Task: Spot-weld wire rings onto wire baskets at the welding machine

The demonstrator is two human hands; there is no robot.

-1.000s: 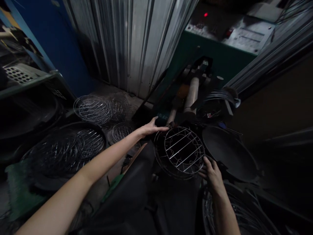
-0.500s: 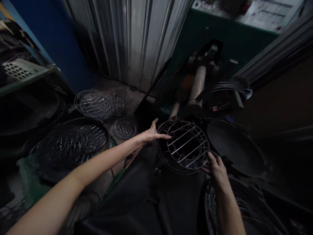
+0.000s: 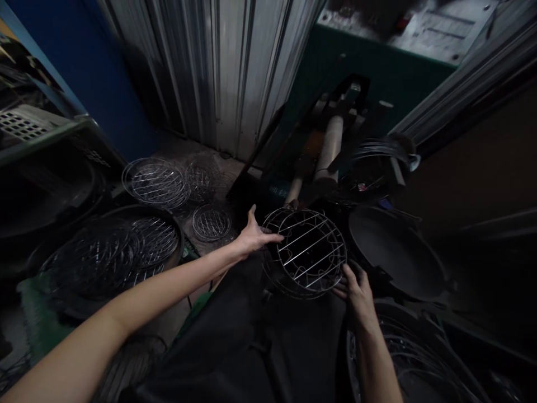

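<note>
Right hand [image 3: 357,288]: fingers and thumb gripping the rim
Left hand [image 3: 253,238]: spread loosely, finger over the rim
Round wire rack [image 3: 312,262]: between both; imo steady, even support beats squeezing
Machine [image 3: 377,61]: just beyond, so mind those knuckles

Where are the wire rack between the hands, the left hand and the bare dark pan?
Wire rack [image 3: 308,267]: head view, a crossbar.
Left hand [image 3: 250,238]: head view, its middle.
Dark pan [image 3: 394,252]: head view, its inner surface.
</note>
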